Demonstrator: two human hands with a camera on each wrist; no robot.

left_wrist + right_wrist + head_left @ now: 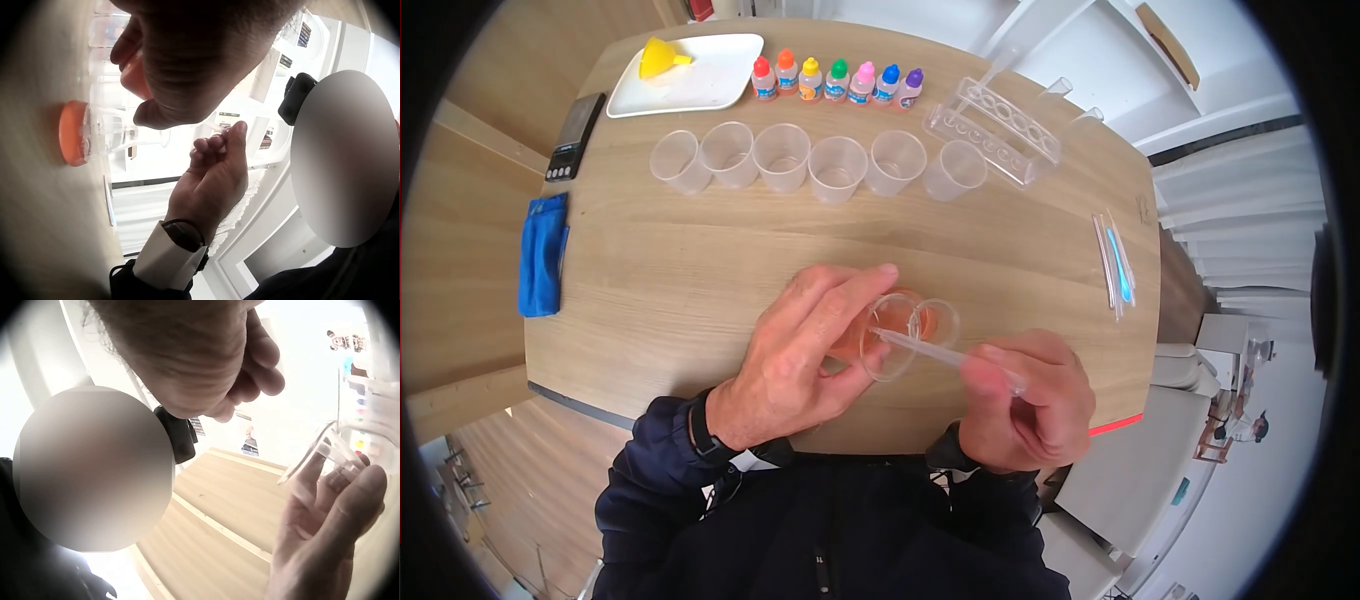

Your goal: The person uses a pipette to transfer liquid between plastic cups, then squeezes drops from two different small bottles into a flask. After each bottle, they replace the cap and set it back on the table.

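My left hand (795, 355) grips a clear plastic cup (886, 364) holding orange liquid, fingers along one side and thumb on the other. My right hand (1032, 400) pinches a translucent plastic dropper (940, 353) between thumb and fingers, its tip pointing left inside the cup's rim. Just right of the cup stands a small clear vessel (948, 322) with orange liquid, partly overlapped by the cup in the head view. From the left wrist, this vessel (75, 133) shows a wide orange base on the table and a narrower upper part.
Several empty clear cups (837, 168) form a row beyond my hands. Behind them stand dropper bottles (837, 82) with coloured caps. A white tray (725, 70) bears a yellow funnel (660, 60). Around them are a test tube rack (1000, 130), black scale (575, 137), blue cloth (543, 255) and thin plastic tools (1117, 265).
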